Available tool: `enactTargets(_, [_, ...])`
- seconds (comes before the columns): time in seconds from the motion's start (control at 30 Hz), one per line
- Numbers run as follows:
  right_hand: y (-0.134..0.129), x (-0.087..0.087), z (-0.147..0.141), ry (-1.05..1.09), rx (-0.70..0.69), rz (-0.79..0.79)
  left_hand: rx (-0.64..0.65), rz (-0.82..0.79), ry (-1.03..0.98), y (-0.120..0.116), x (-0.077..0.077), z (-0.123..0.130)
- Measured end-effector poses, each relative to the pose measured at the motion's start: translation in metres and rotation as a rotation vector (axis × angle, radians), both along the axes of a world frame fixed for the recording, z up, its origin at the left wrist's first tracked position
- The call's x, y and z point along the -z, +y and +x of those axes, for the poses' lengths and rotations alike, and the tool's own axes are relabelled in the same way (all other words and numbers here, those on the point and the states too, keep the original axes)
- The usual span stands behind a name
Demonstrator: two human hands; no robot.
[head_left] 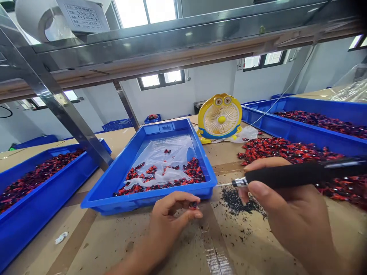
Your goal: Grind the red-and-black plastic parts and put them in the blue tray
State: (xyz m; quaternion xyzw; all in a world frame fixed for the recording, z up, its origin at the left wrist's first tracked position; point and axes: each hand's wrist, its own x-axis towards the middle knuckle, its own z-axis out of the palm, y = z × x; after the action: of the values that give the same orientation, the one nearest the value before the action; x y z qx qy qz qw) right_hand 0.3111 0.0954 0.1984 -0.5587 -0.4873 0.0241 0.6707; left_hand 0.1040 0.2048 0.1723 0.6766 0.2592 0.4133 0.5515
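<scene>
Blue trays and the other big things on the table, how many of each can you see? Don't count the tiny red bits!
Blue trays on the table: 3 (left, middle, right)
Yellow fan: 1
Black-handled tool, held in the right hand: 1
Small red piece, pinched in the left hand: 1
Total: 6
More blue crates stand far behind, too distant to count.

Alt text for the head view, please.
A person's left hand pinches a small red-and-black piece while the right hand aims a black pen-like tool toward it over a cardboard-covered table. A blue tray of similar pieces and a yellow fan sit behind.
</scene>
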Motion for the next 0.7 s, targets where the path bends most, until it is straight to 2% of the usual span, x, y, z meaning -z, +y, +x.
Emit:
enactTargets(0.1, [-0.012, -0.009, -0.005, -0.025, 0.065, 0.002, 0.059, -0.029, -0.029, -0.003, 0.006, -0.004])
enactTargets(0.23, [-0.013, -0.016, -0.009, -0.051, 0.089, 0.003, 0.096, -0.063, -0.06, -0.003, 0.011, -0.008])
enactTargets(0.33, [-0.01, -0.012, -0.011, -0.062, 0.075, -0.023, 0.102, -0.088, -0.043, -0.003, 0.011, -0.011])
enactTargets(0.47, [-0.009, -0.003, -0.011, -0.208, 0.043, -0.089, 0.118, -0.124, -0.013, -0.007, 0.011, -0.012])
enactTargets(0.57, [-0.009, 0.002, -0.013, -0.24, 0.031, -0.129, 0.139, -0.25, -0.022, -0.009, 0.013, -0.012])
enactTargets(0.7, [-0.012, 0.004, -0.02, -0.171, 0.048, -0.109, 0.168, -0.422, -0.046, -0.01, 0.02, -0.013])
